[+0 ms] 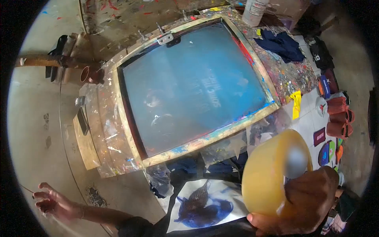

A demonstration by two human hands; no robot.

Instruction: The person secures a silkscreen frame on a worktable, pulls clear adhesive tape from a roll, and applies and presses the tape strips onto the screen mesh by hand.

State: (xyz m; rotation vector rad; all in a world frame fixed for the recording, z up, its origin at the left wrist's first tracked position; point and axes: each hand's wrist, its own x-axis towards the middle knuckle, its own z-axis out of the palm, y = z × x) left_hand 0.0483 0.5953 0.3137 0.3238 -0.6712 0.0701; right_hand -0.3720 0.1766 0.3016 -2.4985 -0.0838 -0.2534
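Observation:
My right hand (pixel 310 201) grips a large roll of yellowish packing tape (pixel 262 170), held up close to the camera at the lower right. Its thumb presses the near edge of the roll. Away to the lower left, my left hand (pixel 55 201) is raised over the floor with fingers apart and holds nothing. Between and beyond the hands lies a wooden-framed screen-printing screen (pixel 177 91) with blue-grey mesh and faint reversed lettering. A metal hinge plate (pixel 165 38) is on its far edge. Below it, a white sheet with dark blue smears (pixel 233 193) lies across my lap area.
A paint-spattered table (pixel 304 75) supports the screen. Dark blue cloth (pixel 282 45), a white bottle (pixel 254 14) and a yellow strip (pixel 296 104) are at the right. Red pouches (pixel 338 116) and small coloured pieces lie farther right. A wooden board (pixel 85 138) juts out left.

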